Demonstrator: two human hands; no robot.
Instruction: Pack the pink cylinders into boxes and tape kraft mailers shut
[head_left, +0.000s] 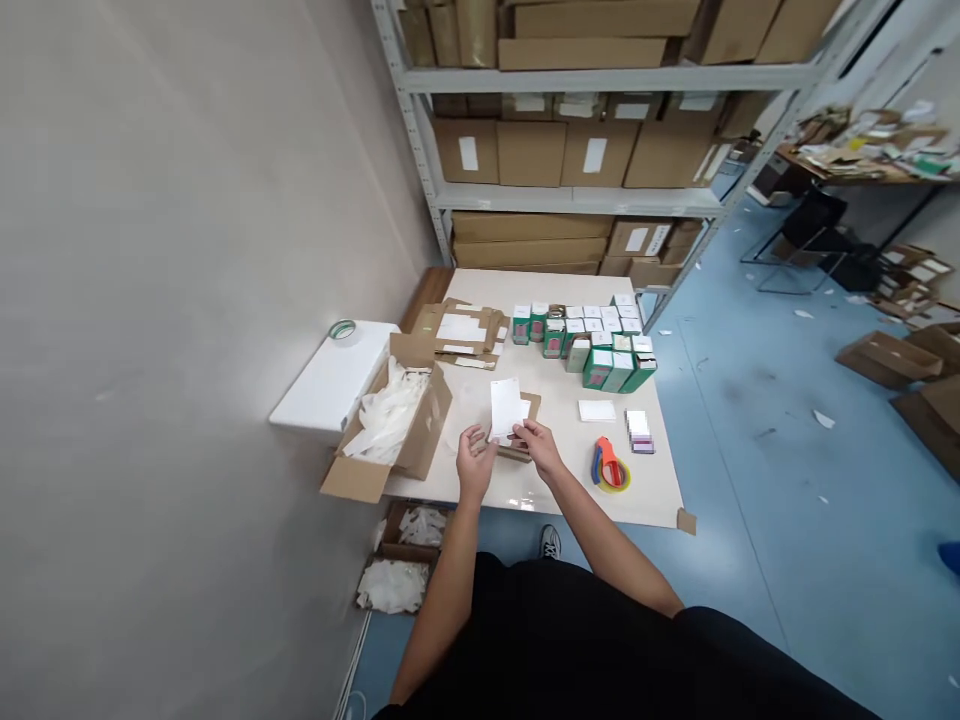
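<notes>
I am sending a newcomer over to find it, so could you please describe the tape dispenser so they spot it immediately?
Look for the pale table in front of the tall shelving rack. Near its front edge, to the right of the person's right hand, lies the tape dispenser. Its bright orange and blue parts set it apart from the flat white rectangle behind it.

On my feed, a shelf [637, 199] of cartons [532, 155] stands behind the desk [555, 290], which carries flattened cardboard [469, 343] far left and small boxes [600, 342] far right. I see an open carton [429, 430] near left, a tape dispenser [608, 460] near right, and, between them, a sheet [505, 406] just beyond the left hand [474, 466] and right hand [537, 446].
</notes>
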